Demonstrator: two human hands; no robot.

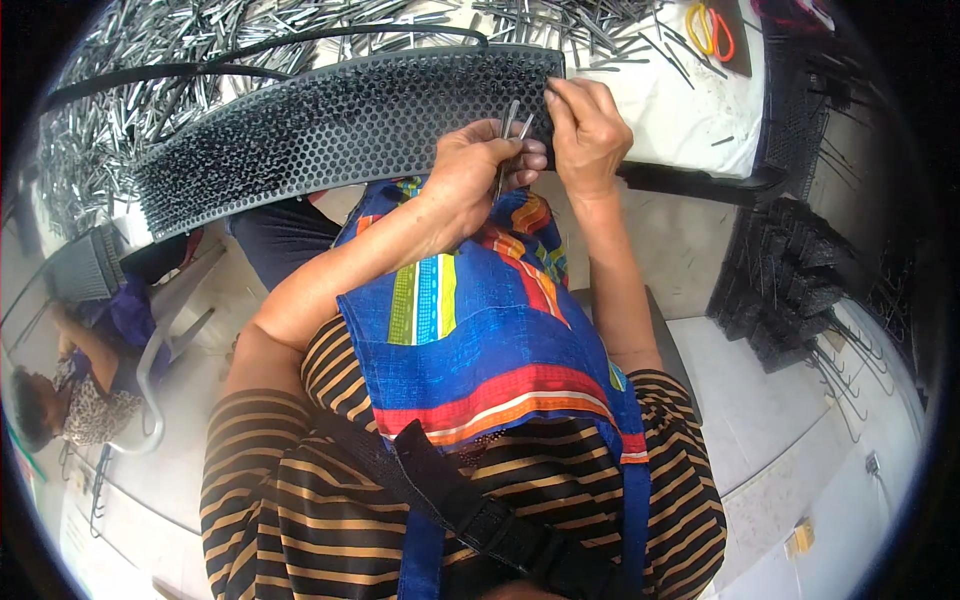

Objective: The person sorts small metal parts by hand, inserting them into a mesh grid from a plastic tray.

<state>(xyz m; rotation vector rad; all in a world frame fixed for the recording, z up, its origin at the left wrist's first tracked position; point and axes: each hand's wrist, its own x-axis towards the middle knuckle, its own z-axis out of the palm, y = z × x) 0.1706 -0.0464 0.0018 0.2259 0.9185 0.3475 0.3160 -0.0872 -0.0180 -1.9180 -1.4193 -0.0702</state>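
My left hand (478, 168) is closed around a few slim grey metallic-looking strips (511, 115), which stick up between thumb and fingers. It is just in front of a long, black perforated panel (395, 125), whose face is full of small round holes. At the panel's right end, my right hand (592, 130) has its thumb and fingertips pinched together near the top corner. Whatever lies between those fingertips is too small or hidden to make out. Dark bits fill many holes toward the panel's left end, and two black curved bands (350, 32) run above it.
Loose dark and silver strips (170, 80) are heaped across the white-covered table (690, 125). Orange- and yellow-handled scissors (712, 30) lie at the far right. Black stacked pieces (785, 270) and hooks are on the right; a seated person (85, 390) is on the left.
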